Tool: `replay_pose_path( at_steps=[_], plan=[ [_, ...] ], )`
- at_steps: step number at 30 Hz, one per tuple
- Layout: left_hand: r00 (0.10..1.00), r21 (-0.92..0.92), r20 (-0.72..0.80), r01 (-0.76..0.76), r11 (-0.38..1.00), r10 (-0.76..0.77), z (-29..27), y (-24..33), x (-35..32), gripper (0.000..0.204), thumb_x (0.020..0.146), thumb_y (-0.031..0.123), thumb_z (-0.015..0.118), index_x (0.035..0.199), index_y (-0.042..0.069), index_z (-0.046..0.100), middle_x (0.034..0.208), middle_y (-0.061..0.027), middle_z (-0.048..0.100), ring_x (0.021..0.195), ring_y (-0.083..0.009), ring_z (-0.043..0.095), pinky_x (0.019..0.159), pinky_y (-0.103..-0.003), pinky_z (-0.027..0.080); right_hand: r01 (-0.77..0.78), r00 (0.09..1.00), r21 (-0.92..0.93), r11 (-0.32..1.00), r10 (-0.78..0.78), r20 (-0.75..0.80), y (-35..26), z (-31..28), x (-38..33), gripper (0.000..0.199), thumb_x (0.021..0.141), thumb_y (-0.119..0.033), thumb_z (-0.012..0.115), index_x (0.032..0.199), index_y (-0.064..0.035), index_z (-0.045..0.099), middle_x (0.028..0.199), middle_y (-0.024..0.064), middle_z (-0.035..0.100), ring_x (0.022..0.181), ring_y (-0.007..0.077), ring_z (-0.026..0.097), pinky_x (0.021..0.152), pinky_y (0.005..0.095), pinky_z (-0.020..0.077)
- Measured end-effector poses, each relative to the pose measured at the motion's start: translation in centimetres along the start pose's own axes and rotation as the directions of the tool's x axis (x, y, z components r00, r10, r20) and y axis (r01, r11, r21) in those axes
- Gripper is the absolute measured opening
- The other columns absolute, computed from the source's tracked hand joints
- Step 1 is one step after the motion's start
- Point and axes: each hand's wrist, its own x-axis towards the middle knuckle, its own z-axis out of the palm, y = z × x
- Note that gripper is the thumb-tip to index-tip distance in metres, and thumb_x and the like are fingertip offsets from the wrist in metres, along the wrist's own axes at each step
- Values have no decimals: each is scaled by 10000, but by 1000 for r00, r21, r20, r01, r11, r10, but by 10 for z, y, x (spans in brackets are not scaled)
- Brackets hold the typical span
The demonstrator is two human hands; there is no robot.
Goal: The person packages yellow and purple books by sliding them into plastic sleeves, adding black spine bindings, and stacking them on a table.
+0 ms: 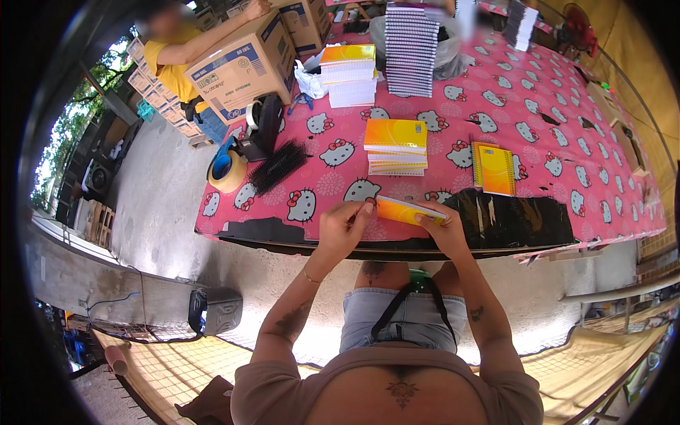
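Orange-and-yellow notebook (401, 211) is what both hands are at, just above the table's near edge, tilted and seen nearly end to end from above. The right hand (445, 228) grips its right end, thumb laid over the cover and fingers underneath. The left hand (346, 227) is curled at the other end, thumb and forefinger close to the corner; whether they pinch it or merely touch it, I cannot tell. The notebook looks light and thin, so it will probably flex if held by one corner, and the shiny cover may slide on dry fingers. The short ends, with a thumb on top and fingers below, seem the safest hold; the loose page edges look easier to crease. Just beyond lies a stack of similar notebooks (397, 139), and to the right a pair of coil-bound notebooks (494, 170) with dark coils along their edges. A heap of black coils (278, 168) sits to the left, near a tape roll (227, 173). As for print, the stack's top cover carries a small dark patch in one corner, too small to read, while the large carton (244, 71) shows blue bands, lettering and a green line of type.
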Motion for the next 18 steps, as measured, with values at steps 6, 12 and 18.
replay_pose_path(
  at_steps=[6, 12, 18],
  plan=[
    [973, 55, 164, 153, 987, -161, -7, -11, 14, 221, 973, 190, 621, 1010, -18, 683, 697, -84, 653, 606, -77, 579, 553, -252, 453, 64, 998, -14, 998, -63, 28, 0, -1, -1, 252, 916, -77, 686, 1155, 1, 679, 969, -7, 697, 828, 37, 561, 710, 180, 453],
    [927, -50, 320, -191, 980, 196, -27, -8, 28, 152, 913, 114, 672, 1031, 20, 645, 897, -124, 657, 774, -189, 670, 668, -302, 509, -63, 995, -3, 998, 63, 73, -6, 0, -6, 239, 914, -39, 665, 1146, 13, 686, 964, 45, 691, 854, 64, 588, 736, 205, 469],
    [915, 221, 357, -281, 934, 191, -22, 4, 22, 467, 918, 307, 644, 1296, 52, 543, 1236, -192, 567, 1083, -333, 582, 884, -449, 459, -16, 999, -52, 999, 18, 36, -14, 8, -15, 242, 915, -60, 664, 1141, 25, 684, 937, 59, 693, 863, 75, 599, 761, 230, 494]
  ],
)
